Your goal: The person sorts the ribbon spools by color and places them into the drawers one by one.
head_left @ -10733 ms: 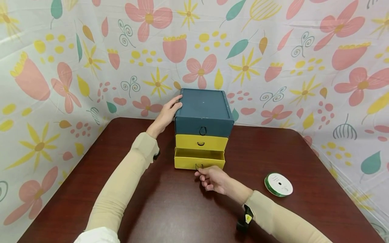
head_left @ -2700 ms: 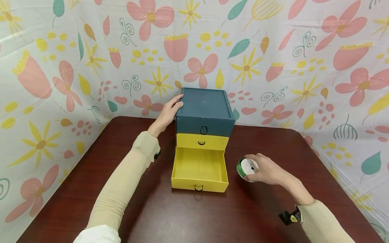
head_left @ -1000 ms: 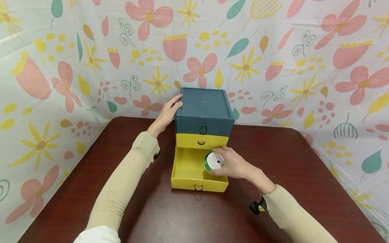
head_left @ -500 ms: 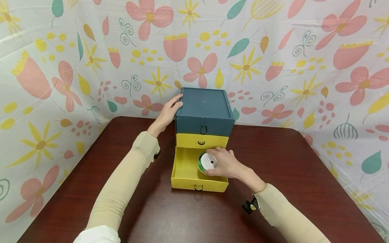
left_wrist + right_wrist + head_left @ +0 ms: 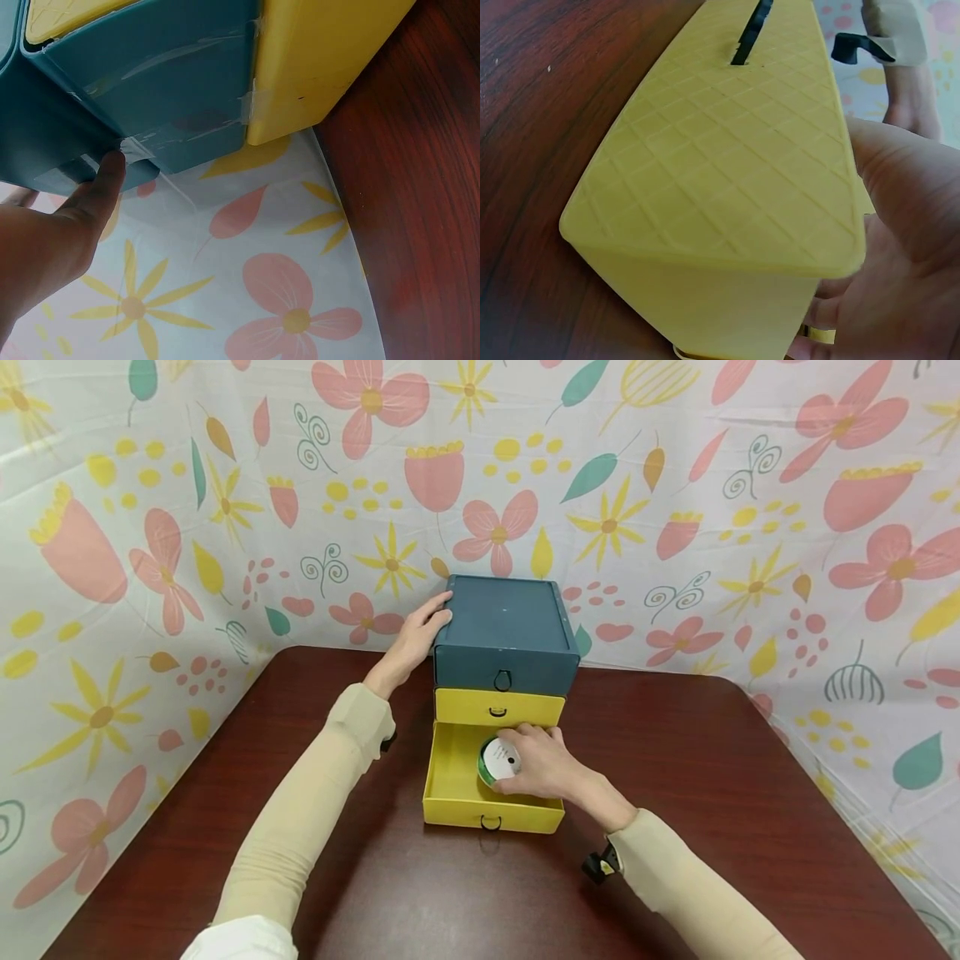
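A small chest with a dark blue top [image 5: 502,614] has its bottom yellow drawer [image 5: 453,812] pulled out. Inside that drawer my right hand [image 5: 546,766] holds a ribbon spool [image 5: 498,761], with white label and green ribbon, by its right side. In the right wrist view the yellow drawer front [image 5: 712,157] hides the spool and part of the right hand [image 5: 907,217]. My left hand [image 5: 409,645] rests against the chest's upper left edge. The left wrist view shows a finger of that hand [image 5: 56,240] touching the blue side wall [image 5: 165,90].
Above the pulled-out drawer, a yellow drawer [image 5: 525,707] and a blue drawer [image 5: 468,668] are closed, each with a black loop handle. The chest stands on a dark red-brown table [image 5: 675,735]. A flowered cloth [image 5: 637,443] hangs behind and at both sides.
Since the earliest frame the bottom drawer has come further out. The right hand has picked up the ribbon spool from the table and moved it left into the drawer. My left hand has stayed put.
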A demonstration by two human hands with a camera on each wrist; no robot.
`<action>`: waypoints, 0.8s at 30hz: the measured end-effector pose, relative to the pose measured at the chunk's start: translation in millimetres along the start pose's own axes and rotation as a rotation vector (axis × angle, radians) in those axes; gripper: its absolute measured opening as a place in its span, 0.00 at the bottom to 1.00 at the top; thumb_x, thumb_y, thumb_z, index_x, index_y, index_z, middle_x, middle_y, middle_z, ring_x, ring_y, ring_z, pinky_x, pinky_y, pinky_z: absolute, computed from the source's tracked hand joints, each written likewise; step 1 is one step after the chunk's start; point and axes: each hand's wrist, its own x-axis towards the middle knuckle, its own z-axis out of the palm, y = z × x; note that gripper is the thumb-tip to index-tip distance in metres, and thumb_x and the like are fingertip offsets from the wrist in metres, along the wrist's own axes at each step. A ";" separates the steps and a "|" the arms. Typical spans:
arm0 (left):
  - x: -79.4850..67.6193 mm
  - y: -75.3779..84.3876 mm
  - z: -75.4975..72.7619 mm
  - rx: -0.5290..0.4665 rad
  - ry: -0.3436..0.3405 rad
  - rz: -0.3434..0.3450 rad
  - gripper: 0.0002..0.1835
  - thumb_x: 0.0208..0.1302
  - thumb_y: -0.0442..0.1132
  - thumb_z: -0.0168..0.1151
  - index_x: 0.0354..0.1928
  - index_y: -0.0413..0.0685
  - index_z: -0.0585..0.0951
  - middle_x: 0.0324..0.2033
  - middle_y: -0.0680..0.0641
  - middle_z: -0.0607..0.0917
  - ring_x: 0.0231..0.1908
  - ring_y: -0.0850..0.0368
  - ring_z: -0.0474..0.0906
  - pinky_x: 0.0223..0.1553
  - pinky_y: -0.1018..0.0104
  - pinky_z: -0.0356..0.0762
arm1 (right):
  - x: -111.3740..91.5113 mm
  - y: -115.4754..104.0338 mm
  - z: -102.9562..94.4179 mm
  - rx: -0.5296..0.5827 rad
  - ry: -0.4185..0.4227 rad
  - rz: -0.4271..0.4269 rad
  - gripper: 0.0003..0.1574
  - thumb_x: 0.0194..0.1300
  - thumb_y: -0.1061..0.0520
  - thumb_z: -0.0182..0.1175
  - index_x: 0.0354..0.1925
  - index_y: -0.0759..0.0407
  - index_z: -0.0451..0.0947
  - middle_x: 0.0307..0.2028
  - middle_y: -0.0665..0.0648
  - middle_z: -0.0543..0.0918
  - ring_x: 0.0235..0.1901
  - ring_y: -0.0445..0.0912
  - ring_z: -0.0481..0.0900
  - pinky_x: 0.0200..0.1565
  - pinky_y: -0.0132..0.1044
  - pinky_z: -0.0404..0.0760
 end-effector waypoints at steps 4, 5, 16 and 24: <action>0.4 0.1 -0.2 0.003 0.002 -0.001 0.27 0.76 0.53 0.42 0.74 0.65 0.58 0.71 0.47 0.61 0.36 0.54 0.62 0.39 0.61 0.63 | 1.3 -1.5 1.8 -0.016 -0.006 0.003 0.48 0.46 0.38 0.72 0.62 0.56 0.73 0.53 0.60 0.78 0.51 0.53 0.75 0.51 0.56 0.64; 0.5 0.2 -0.1 0.004 0.003 -0.002 0.27 0.76 0.53 0.42 0.74 0.65 0.58 0.71 0.47 0.61 0.36 0.56 0.63 0.39 0.62 0.63 | 1.5 -1.7 2.3 -0.020 -0.006 0.002 0.47 0.46 0.38 0.73 0.61 0.57 0.73 0.53 0.61 0.78 0.51 0.53 0.75 0.50 0.56 0.66; 0.7 0.4 0.1 -0.003 -0.006 -0.002 0.27 0.76 0.53 0.42 0.75 0.65 0.57 0.71 0.47 0.61 0.35 0.54 0.62 0.38 0.60 0.62 | 2.4 -0.1 9.6 -0.051 -0.007 0.018 0.48 0.47 0.38 0.72 0.62 0.57 0.73 0.52 0.61 0.79 0.49 0.55 0.76 0.52 0.59 0.72; 0.1 0.0 -0.4 -0.017 -0.011 -0.012 0.27 0.76 0.53 0.42 0.74 0.66 0.57 0.73 0.47 0.58 0.57 0.53 0.64 0.46 0.60 0.64 | 0.4 -0.4 10.1 -0.077 -0.011 0.038 0.47 0.53 0.34 0.68 0.61 0.60 0.73 0.51 0.60 0.82 0.45 0.52 0.80 0.46 0.50 0.78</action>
